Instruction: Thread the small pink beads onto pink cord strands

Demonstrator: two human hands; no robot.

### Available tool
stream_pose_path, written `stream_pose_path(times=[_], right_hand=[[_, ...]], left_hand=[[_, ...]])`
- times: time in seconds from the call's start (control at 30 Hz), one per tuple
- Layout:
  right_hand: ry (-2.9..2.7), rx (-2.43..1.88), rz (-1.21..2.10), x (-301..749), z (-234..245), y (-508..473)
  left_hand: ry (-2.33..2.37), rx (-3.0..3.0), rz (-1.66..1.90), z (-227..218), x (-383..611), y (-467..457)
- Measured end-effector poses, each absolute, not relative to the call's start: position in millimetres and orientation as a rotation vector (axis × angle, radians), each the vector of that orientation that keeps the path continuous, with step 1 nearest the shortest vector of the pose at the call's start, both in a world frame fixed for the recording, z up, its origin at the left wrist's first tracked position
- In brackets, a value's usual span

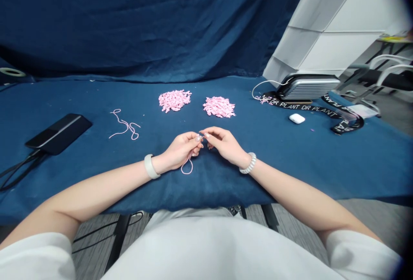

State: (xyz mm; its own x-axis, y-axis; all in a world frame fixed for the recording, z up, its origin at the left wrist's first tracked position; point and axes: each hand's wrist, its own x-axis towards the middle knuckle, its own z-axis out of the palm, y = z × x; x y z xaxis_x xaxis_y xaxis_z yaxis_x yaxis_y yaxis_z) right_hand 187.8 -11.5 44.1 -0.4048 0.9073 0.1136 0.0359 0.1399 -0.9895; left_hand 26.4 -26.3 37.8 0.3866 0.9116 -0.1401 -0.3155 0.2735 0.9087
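My left hand (180,150) and my right hand (222,142) meet fingertip to fingertip above the blue cloth, both pinched on a thin pink cord (187,167). The cord hangs from the left fingers and loops down below the palm. Two heaps of small pink pieces lie beyond the hands, one on the left (174,100) and one on the right (219,106). A loose length of pink cord (125,126) curls on the cloth to the far left of my hands.
A black phone (59,133) with a cable lies at the left. A white earbud case (297,118), a black printed lanyard (309,107) and a silver case (306,87) sit at the right. The table's front edge (193,202) runs just under my forearms.
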Motion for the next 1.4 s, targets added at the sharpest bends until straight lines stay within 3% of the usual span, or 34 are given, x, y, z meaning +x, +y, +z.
stream_pose_path(times=[0.3,0.73,1.07,1.4], right_hand=[[-1.758,-0.85,1.518,193,42,-3],[-1.734,-0.917,1.284,188,40,-10],[-1.458,-0.808,1.728,182,35,-11],[-2.186,-0.917,1.025,167,30,-24]], left_hand=[[0.761,0.971,0.773,33,25,-24],[0.814,1.011,0.792,31,27,-24],[0.725,0.948,1.086,54,26,-26],[0.774,0.922,1.154,63,23,-30]])
